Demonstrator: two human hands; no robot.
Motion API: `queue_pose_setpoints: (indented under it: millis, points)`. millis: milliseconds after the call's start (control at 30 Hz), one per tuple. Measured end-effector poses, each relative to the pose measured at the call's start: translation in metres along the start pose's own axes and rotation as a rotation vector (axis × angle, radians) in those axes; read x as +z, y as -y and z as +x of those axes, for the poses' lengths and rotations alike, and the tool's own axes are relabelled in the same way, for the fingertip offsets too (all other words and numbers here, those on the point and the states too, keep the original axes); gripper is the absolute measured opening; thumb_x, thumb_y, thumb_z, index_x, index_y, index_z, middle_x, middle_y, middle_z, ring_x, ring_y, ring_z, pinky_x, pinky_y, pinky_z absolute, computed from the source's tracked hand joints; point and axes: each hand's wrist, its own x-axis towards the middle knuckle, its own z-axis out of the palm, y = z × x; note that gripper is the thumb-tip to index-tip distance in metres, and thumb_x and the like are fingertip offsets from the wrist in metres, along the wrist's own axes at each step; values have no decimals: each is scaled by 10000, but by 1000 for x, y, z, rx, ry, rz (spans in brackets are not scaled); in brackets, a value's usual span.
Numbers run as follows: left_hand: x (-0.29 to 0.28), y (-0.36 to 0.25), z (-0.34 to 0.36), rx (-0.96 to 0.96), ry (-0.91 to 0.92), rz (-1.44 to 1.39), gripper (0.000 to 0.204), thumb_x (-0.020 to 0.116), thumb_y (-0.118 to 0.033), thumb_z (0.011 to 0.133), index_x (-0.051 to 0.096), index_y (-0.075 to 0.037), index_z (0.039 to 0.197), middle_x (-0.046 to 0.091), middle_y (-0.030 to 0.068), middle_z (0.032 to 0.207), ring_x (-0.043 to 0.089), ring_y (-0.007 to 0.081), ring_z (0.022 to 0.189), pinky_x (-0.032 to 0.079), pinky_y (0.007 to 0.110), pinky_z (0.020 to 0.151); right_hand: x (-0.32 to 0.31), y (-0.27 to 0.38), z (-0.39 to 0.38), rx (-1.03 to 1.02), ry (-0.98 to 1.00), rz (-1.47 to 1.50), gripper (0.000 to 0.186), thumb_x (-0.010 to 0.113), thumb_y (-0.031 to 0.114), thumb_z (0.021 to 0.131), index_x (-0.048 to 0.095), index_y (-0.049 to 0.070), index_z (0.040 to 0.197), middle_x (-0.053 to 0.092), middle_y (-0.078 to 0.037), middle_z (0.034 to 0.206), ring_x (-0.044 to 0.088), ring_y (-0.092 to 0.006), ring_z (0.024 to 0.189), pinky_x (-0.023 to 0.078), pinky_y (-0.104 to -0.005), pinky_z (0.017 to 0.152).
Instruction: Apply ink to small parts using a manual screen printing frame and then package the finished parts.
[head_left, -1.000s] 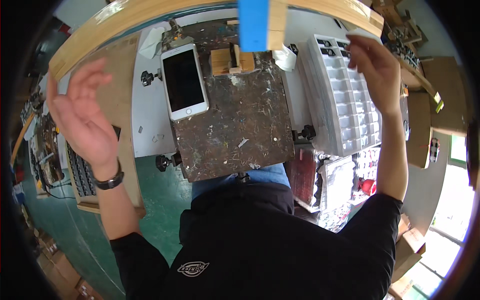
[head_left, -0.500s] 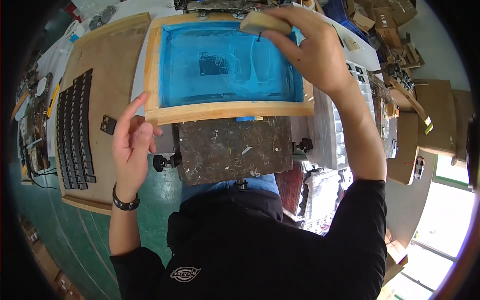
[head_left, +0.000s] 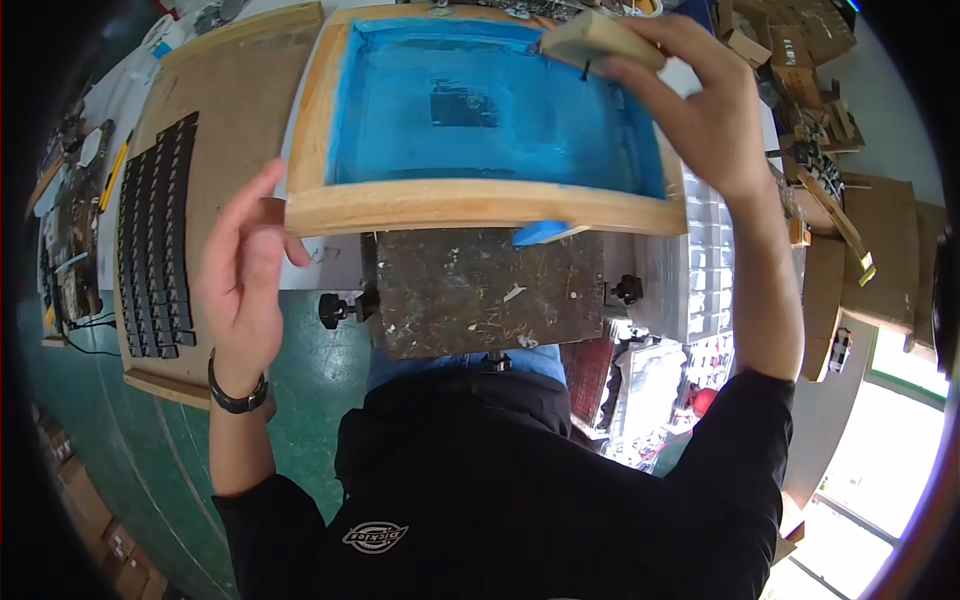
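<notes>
Screen-printing frame [head_left: 480, 205] overhangs a board [head_left: 470, 295], green floor [head_left: 308, 410] below; tray [head_left: 235, 130] holds black strips [head_left: 160, 250]; right hand [head_left: 715, 115] pinches wooden block [head_left: 590, 40]; left hand [head_left: 243, 275] spread.

Nearer you than the grip of your right hand [head_left: 712, 112], a clear compartment tray [head_left: 706, 252] lay on the white table [head_left: 345, 268]; left of that, the dark scuffed board [head_left: 450, 310] bore a small pale scrap [head_left: 515, 292]; left of your left hand [head_left: 245, 290], a wooden board [head_left: 245, 110] carried rows of black pieces [head_left: 158, 240].

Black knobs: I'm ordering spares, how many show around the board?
3: one black knob left of the brown board, another knob right of it, a third knob at its near edge; the wooden frame may hide more.
</notes>
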Motion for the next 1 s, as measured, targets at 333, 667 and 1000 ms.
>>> queue_pose_setpoints:
  millis: [333, 667, 1000]
  points:
    - [-69, 71, 13, 124, 102, 1109, 472, 706, -150, 990, 656, -45, 1447, 684, 160, 1368, 656, 340, 1163, 522, 403, 1038, -53, -80, -19, 506, -192, 187, 248, 737, 41, 1017, 762, 7, 1261, 777, -132, 1122, 725, -186, 983, 590, -334, 892]
    - [-60, 58, 22, 115, 44, 917, 406, 738, -57, 921, 726, -27, 1326, 701, 130, 1363, 667, 318, 1222, 520, 391, 1072, 58, -47, -58, 214, -6, 278, 279, 704, 242, 1032, 823, 21, 1155, 765, -64, 824, 610, -116, 652, 501, -300, 620]
    - [69, -10, 66, 306, 142, 282, 497, 754, 69, 831, 720, -20, 1319, 705, 100, 1409, 680, 268, 1234, 527, 367, 1074, 68, -27, -32, 329, 113, 648, 288, 744, 241, 1008, 824, -23, 1090, 769, -102, 809, 631, -145, 584, 523, -292, 577]
